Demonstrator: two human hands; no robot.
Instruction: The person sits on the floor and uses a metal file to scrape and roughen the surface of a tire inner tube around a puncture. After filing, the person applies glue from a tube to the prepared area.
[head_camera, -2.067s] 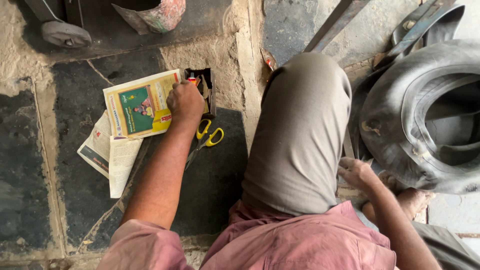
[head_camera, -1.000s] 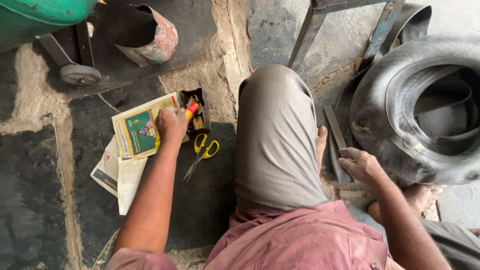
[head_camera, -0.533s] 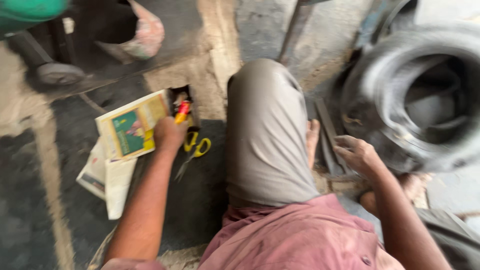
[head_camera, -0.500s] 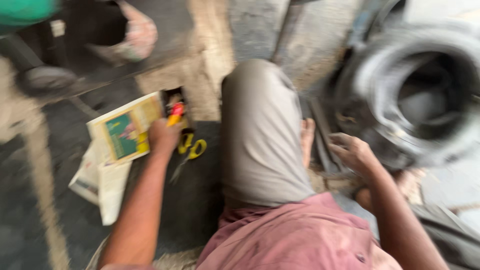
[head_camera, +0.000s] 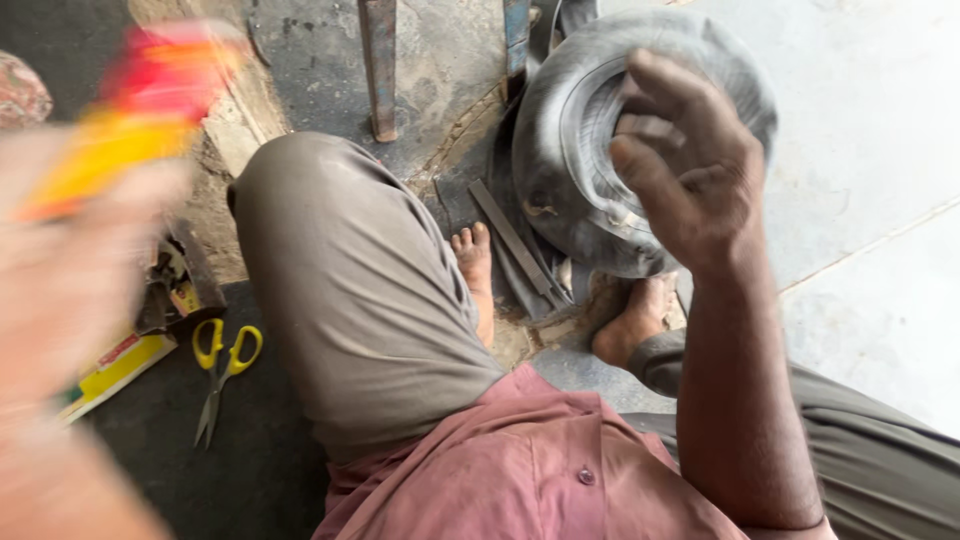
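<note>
My left hand (head_camera: 70, 270) has come up from the floor at 9 o'clock, close to the camera and blurred, with a small red and yellow tube (head_camera: 140, 110) in it; the fingers seem closed around it, though the blur hides the exact grip. My right hand (head_camera: 690, 170) has risen too, fingers half curled and empty, in front of the black rubber tube (head_camera: 560, 180) at 1 o'clock. The small tube looks light and soft, so I judge it best held at the middle, gently. The scissors (head_camera: 225, 365) lie on the floor.
</note>
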